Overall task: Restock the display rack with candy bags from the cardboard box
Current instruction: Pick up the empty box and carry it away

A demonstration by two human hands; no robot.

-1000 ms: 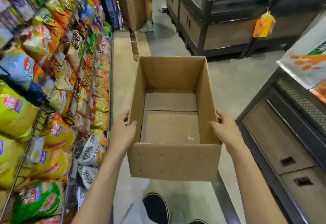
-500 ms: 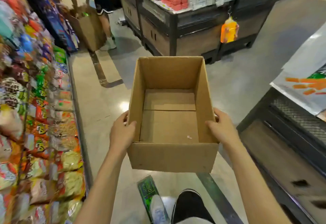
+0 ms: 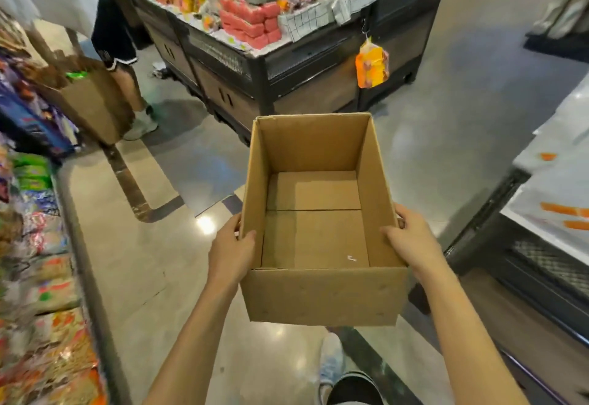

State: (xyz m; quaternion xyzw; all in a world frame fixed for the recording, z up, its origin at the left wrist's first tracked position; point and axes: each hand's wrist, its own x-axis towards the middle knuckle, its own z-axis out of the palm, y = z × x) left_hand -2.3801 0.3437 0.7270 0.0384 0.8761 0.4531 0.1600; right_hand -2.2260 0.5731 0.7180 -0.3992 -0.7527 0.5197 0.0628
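An open brown cardboard box (image 3: 322, 296) hangs in front of me above the aisle floor, and nothing lies inside it. My left hand (image 3: 231, 253) grips its left wall, thumb over the rim. My right hand (image 3: 411, 245) grips the right wall the same way. The display rack (image 3: 41, 293), packed with colourful candy and snack bags, runs along the left edge of the view, blurred.
Another person (image 3: 111, 38) stands at the back left beside a tall brown carton (image 3: 92, 101). A dark display island (image 3: 271, 54) piled with goods stands ahead. A second counter (image 3: 541, 229) lines the right. My shoe (image 3: 334, 369) is below the box.
The view has swung right, away from the rack, which has slid to the left edge. The box stays held in both hands, and the island and the other person look nearer.
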